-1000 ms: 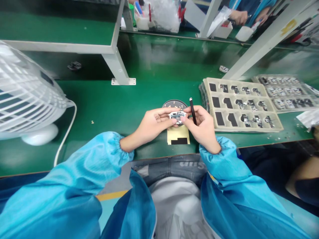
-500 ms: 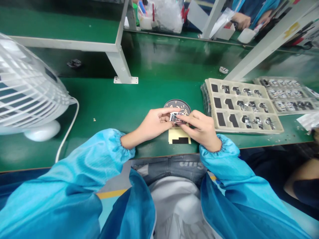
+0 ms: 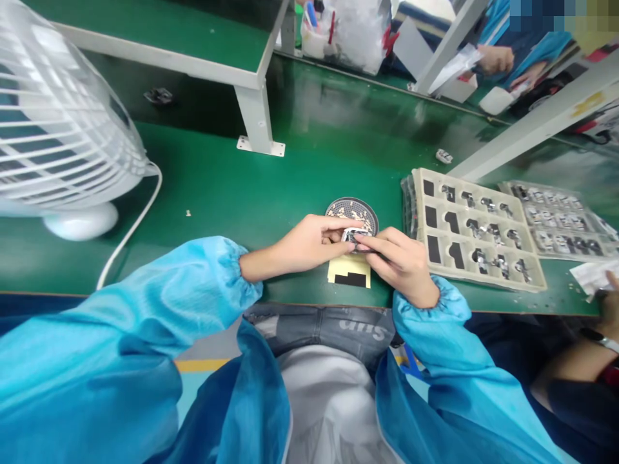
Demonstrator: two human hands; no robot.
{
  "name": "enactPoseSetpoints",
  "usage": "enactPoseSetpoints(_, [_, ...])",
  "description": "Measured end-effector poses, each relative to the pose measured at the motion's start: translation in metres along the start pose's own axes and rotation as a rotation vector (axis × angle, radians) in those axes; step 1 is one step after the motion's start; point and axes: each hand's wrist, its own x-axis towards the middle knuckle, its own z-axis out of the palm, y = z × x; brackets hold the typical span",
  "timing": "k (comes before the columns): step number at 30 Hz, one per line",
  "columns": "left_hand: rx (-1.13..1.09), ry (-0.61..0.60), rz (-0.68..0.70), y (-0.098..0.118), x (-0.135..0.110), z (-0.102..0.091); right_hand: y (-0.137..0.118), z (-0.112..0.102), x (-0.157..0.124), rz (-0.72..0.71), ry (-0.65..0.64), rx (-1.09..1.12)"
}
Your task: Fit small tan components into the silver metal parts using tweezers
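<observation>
Small white-framed part [image 3: 358,236]: raised above the bench [image 3: 217,200], between the two hands. Left hand [image 3: 309,245]: grip closed on the part's left side, thumb and fingers. Right hand [image 3: 405,263]: fingertips touching the part's right side; cannot tell whether this grip is closed on anything. Just behind the part: round dish [image 3: 352,199] with small pale bits. Nearer the bench edge: yellow paper [image 3: 337,269] bearing a black piece [image 3: 351,280]. Right: cream tray [image 3: 538,278] of metal parts [image 3: 501,264]. Far left: white fan [image 3: 91,109].
</observation>
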Motion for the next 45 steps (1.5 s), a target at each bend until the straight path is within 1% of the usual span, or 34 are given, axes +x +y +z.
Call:
enactPoseSetpoints(3, [-0.089,0.001,-0.019,0.002,0.0,-0.001,0.0,0.001,-0.001,0.017,0.034,0.016])
enactPoseSetpoints(6, [-0.198,-0.018,-0.046,0.006,0.001,-0.001,-0.006,0.006,-0.001,0.022,0.124,0.06])
enactPoseSetpoints(7, [-0.216,-0.018,-0.053,0.007,0.001,-0.001,-0.009,0.008,-0.001,0.057,0.162,0.085])
enactPoseSetpoints(8, [-0.224,-0.015,-0.059,0.008,0.001,0.0,-0.013,0.01,0.0,0.125,0.203,0.123])
enactPoseSetpoints(11, [-0.222,0.002,-0.054,0.011,0.001,0.001,-0.024,0.017,0.005,0.428,0.296,0.337])
enactPoseSetpoints(13, [-0.226,0.014,-0.023,0.01,0.001,0.003,-0.028,0.02,0.01,0.563,0.282,0.498])
enactPoseSetpoints(15, [-0.243,0.016,0.012,0.008,0.001,0.004,-0.03,0.021,0.013,0.611,0.234,0.598])
enactPoseSetpoints(19, [-0.267,0.024,0.033,0.002,0.001,0.006,-0.03,0.017,0.016,0.649,0.175,0.694])
enactPoseSetpoints(23, [-0.232,0.034,-0.001,0.001,0.001,0.007,-0.027,0.016,0.015,0.669,0.121,0.727])
enactPoseSetpoints(26, [-0.169,0.039,-0.011,0.001,0.0,0.008,-0.024,0.017,0.013,0.689,0.152,0.701])
enactPoseSetpoints(29, [-0.025,0.061,0.003,-0.001,-0.002,0.01,-0.022,0.017,0.012,0.717,0.196,0.65])
enactPoseSetpoints(31, [0.056,0.083,0.016,-0.002,-0.002,0.012,-0.021,0.017,0.012,0.723,0.182,0.645])
enactPoseSetpoints(34, [0.104,0.111,0.036,-0.004,-0.002,0.012,-0.021,0.016,0.013,0.709,0.138,0.68])
enactPoseSetpoints(39, [0.145,0.102,0.069,-0.003,-0.002,0.013,-0.023,0.015,0.014,0.719,0.104,0.695])
enactPoseSetpoints(45, [0.277,0.124,0.101,0.001,-0.003,0.013,-0.023,0.017,0.014,0.728,0.111,0.692])
